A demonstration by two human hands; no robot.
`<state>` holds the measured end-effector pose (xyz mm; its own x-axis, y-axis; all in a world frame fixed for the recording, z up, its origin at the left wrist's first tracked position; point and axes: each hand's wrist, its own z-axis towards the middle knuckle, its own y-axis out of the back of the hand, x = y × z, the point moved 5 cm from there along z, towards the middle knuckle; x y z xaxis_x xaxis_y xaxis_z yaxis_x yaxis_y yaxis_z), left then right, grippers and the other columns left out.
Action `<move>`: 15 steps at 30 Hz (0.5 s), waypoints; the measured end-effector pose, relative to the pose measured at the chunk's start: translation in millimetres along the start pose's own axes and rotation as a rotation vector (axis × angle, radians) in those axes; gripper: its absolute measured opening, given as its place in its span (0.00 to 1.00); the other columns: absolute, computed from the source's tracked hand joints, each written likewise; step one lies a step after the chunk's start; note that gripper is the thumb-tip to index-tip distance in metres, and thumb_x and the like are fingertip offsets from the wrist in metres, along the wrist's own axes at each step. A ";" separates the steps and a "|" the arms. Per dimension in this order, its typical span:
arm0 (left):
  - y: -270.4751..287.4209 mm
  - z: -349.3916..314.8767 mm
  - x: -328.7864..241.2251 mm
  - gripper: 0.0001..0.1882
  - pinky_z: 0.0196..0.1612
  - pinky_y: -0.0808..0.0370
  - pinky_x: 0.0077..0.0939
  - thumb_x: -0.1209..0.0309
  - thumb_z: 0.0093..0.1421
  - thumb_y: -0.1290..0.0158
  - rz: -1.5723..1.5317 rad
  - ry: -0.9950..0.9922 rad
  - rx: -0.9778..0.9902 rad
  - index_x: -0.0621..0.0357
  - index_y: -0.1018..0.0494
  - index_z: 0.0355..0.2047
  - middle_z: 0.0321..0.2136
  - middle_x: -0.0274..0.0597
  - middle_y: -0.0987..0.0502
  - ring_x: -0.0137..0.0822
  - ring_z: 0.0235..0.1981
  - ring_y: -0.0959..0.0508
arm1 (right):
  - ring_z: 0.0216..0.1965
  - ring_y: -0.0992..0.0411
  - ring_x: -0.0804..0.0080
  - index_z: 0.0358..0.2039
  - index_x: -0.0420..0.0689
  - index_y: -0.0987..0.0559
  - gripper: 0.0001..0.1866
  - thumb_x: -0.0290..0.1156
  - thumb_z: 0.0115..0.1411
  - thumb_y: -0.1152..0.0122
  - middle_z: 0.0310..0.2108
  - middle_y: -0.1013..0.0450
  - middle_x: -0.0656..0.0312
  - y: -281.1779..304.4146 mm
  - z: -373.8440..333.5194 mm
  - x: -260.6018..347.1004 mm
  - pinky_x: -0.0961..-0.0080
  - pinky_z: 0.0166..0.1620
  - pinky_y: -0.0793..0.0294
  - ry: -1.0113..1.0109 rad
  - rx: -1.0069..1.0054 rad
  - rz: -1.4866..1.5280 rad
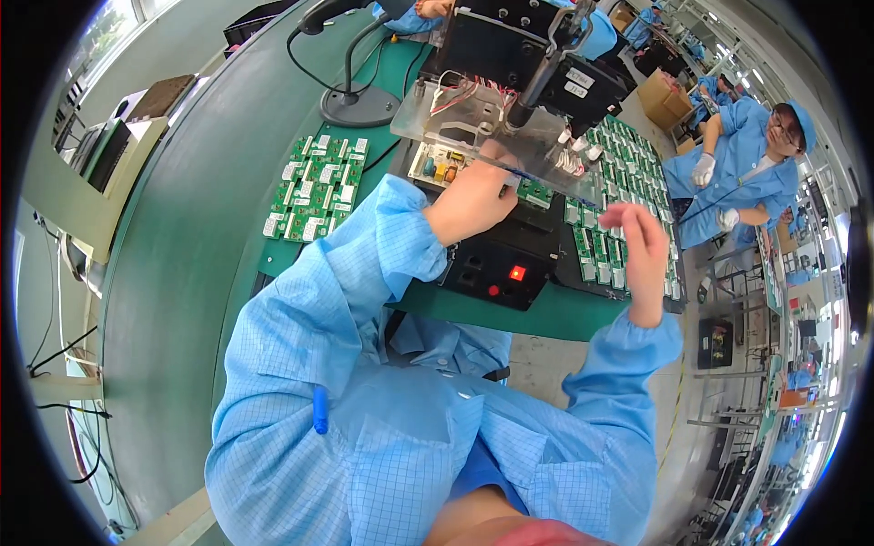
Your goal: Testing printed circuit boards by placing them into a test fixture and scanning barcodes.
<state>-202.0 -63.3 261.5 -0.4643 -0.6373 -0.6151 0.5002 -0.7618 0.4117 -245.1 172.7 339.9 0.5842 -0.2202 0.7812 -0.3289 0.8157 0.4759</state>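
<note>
My left hand (475, 198) reaches into a black test fixture, its fingers curled and partly behind the clear plate (455, 123). What those fingers grip, if anything, is hidden. Beside them, a board with yellow and orange components (444, 167) sits in the fixture, and part of a green circuit board (535, 193) shows to the right. In the air over the right edge of the bench is my right hand (639, 253), open and holding nothing, near rows of green circuit boards (596, 244). A control box (492, 273) with a lit red button stands below my left hand.
Panels of green circuit boards (319, 187) lie to the left on the green bench (182, 237). A grey round stand base (359, 107) with cables is behind them. The fixture's metal lever (546, 73) rises at the back. A co-worker in blue (742, 168) is at the right.
</note>
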 end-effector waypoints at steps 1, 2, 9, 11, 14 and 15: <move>-2.2 -2.8 4.0 0.12 0.46 0.26 0.43 0.77 0.55 0.42 0.064 0.047 0.072 0.63 0.25 0.40 0.39 0.55 0.26 0.58 0.41 0.24 | 0.37 0.24 0.74 0.41 0.35 0.20 0.16 0.35 0.73 0.51 0.35 0.20 0.58 -3.4 -12.0 -11.2 0.76 0.45 0.27 -0.004 -0.005 0.005; -0.2 -8.0 4.6 0.12 0.46 0.26 0.43 0.77 0.55 0.42 0.067 0.047 0.080 0.63 0.25 0.40 0.39 0.55 0.26 0.58 0.41 0.24 | 0.36 0.24 0.74 0.40 0.35 0.20 0.17 0.35 0.73 0.51 0.33 0.20 0.59 -4.6 -23.3 -24.9 0.76 0.45 0.27 -0.047 -0.073 0.036; 62.1 -72.2 -34.4 0.09 0.44 0.22 0.28 0.82 0.55 0.42 -0.223 0.332 0.044 0.62 0.28 0.36 0.34 0.41 0.23 0.32 0.40 0.20 | 0.32 0.25 0.77 0.38 0.35 0.19 0.14 0.31 0.71 0.48 0.29 0.21 0.60 -16.1 -116.7 -113.7 0.79 0.39 0.28 -0.292 -0.424 0.091; 103.5 -93.4 -45.2 0.13 0.44 0.21 0.27 0.83 0.57 0.42 -0.336 0.374 -0.182 0.62 0.28 0.42 0.39 0.40 0.23 0.31 0.40 0.20 | 0.31 0.25 0.78 0.37 0.35 0.19 0.13 0.30 0.71 0.48 0.29 0.22 0.61 -29.9 -131.1 -115.0 0.80 0.38 0.28 -0.296 -0.409 0.050; 159.4 -104.3 -36.1 0.18 0.46 0.21 0.30 0.83 0.59 0.44 -0.728 0.562 -0.519 0.63 0.31 0.50 0.43 0.43 0.23 0.37 0.42 0.20 | 0.29 0.26 0.79 0.36 0.34 0.19 0.12 0.29 0.70 0.47 0.28 0.22 0.62 -42.3 -148.0 -128.7 0.81 0.35 0.29 -0.289 -0.396 -0.041; 175.3 -107.8 -26.0 0.17 0.48 0.21 0.31 0.82 0.60 0.45 -0.883 0.621 -0.569 0.63 0.31 0.50 0.43 0.43 0.24 0.37 0.44 0.21 | 0.28 0.27 0.79 0.35 0.34 0.19 0.12 0.28 0.70 0.47 0.27 0.23 0.62 -44.9 -149.3 -130.9 0.82 0.35 0.30 -0.267 -0.385 -0.081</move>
<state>-23.4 -167.7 277.1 -0.4563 0.3568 -0.8152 0.5106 -0.6453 -0.5682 -196.0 244.8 156.0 0.3692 -0.3795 0.8483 0.0384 0.9183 0.3941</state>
